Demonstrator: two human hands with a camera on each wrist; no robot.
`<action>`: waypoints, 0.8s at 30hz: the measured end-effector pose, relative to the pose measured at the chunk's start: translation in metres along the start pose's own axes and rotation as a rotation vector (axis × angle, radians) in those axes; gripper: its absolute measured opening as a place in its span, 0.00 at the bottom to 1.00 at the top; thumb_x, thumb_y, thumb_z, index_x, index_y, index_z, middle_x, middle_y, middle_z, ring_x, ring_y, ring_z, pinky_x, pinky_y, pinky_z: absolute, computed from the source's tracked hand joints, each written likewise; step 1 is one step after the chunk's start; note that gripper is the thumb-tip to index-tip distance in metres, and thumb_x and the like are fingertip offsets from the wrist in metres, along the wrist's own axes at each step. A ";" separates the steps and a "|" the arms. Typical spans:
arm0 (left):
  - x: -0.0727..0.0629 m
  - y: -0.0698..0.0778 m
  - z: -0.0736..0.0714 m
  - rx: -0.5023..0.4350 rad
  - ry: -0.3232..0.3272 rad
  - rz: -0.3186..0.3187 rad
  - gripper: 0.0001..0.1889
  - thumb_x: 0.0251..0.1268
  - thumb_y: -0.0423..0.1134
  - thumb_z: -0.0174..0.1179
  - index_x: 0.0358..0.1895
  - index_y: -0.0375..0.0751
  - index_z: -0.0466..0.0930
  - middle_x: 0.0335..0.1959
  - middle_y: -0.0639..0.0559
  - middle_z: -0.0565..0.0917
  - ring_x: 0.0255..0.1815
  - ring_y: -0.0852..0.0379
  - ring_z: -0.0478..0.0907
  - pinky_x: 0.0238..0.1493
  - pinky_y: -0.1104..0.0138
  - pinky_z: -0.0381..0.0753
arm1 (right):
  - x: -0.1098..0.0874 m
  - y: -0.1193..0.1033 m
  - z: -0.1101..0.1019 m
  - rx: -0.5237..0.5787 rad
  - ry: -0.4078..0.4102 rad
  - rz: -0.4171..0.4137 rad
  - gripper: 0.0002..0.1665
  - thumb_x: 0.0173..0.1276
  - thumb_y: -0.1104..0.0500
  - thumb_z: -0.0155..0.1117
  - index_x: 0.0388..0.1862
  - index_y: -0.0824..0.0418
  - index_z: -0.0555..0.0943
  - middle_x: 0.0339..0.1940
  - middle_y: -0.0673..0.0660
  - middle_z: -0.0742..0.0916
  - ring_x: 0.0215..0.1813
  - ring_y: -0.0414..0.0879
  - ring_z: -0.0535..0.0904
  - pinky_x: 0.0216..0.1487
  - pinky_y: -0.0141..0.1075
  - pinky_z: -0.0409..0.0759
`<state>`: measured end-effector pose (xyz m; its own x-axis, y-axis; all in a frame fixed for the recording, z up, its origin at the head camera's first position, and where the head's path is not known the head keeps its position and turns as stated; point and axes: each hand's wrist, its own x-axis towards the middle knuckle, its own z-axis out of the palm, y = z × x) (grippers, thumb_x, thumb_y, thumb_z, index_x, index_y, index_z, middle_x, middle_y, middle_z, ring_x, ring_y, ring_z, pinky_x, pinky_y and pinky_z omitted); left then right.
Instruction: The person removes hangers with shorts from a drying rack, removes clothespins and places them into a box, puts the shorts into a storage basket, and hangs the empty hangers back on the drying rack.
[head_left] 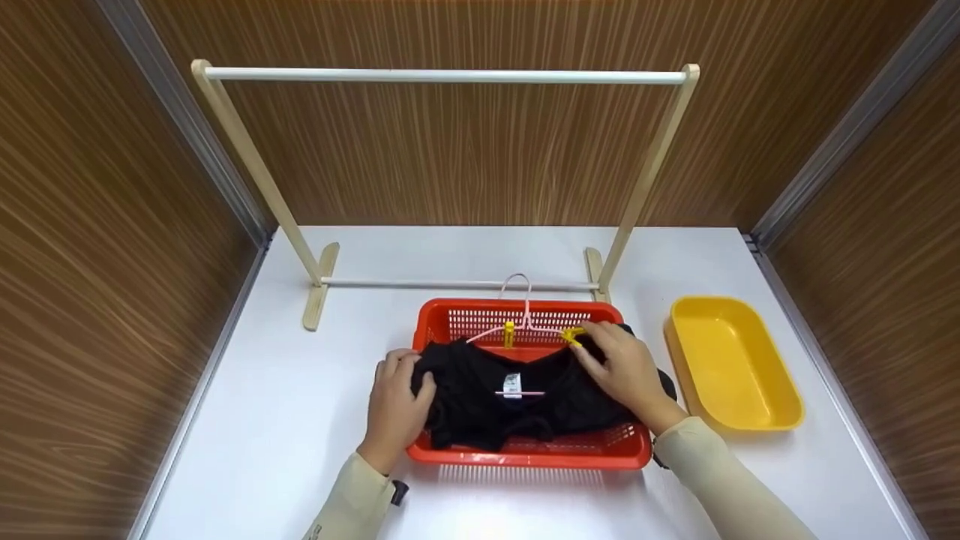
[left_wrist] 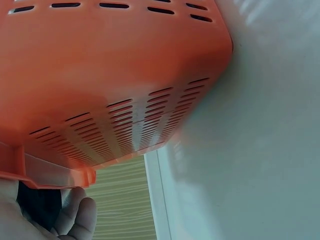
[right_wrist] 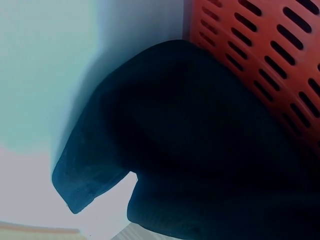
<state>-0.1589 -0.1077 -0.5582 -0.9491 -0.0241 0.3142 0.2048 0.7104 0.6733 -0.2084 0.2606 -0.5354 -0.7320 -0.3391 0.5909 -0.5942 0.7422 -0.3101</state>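
Hanger [head_left: 527,321] already looked threaded into the black shirt [head_left: 525,416], lying across the red basket [head_left: 529,458]; one yellow clip [head_left: 509,334] sat on it. Your right hand [head_left: 622,367] pinched the second clip [head_left: 570,336], your left hand [head_left: 394,405] gripped cloth. Shirt not yet on the rack [head_left: 442,76].

Bright light is washing over the head view, glaring off the near counter [head_left: 480,517] and glinting in the tray [head_left: 727,367]. The basket [head_left: 525,458] is casting a slotted shadow on its near side. The left wrist view is looking hazy and soft; in the right, the cloth [right_wrist: 165,120] is sinking into bluish near-black.
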 end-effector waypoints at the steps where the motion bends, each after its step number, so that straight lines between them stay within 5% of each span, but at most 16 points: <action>1: 0.000 0.000 0.000 0.001 -0.001 -0.002 0.12 0.72 0.41 0.61 0.51 0.39 0.82 0.58 0.47 0.78 0.55 0.48 0.74 0.60 0.53 0.77 | 0.000 0.000 0.000 -0.005 0.005 -0.007 0.20 0.68 0.56 0.74 0.55 0.62 0.84 0.42 0.56 0.87 0.40 0.51 0.82 0.44 0.49 0.83; 24: -0.001 0.002 -0.002 0.030 -0.019 -0.004 0.16 0.76 0.50 0.61 0.50 0.40 0.80 0.47 0.47 0.75 0.47 0.51 0.73 0.52 0.55 0.77 | 0.000 0.005 -0.002 0.027 0.083 -0.153 0.20 0.66 0.64 0.74 0.57 0.60 0.86 0.43 0.54 0.87 0.44 0.50 0.80 0.48 0.44 0.78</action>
<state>-0.1574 -0.1074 -0.5559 -0.9542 -0.0138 0.2988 0.1942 0.7310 0.6541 -0.2110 0.2660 -0.5353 -0.6032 -0.3970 0.6917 -0.7058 0.6697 -0.2311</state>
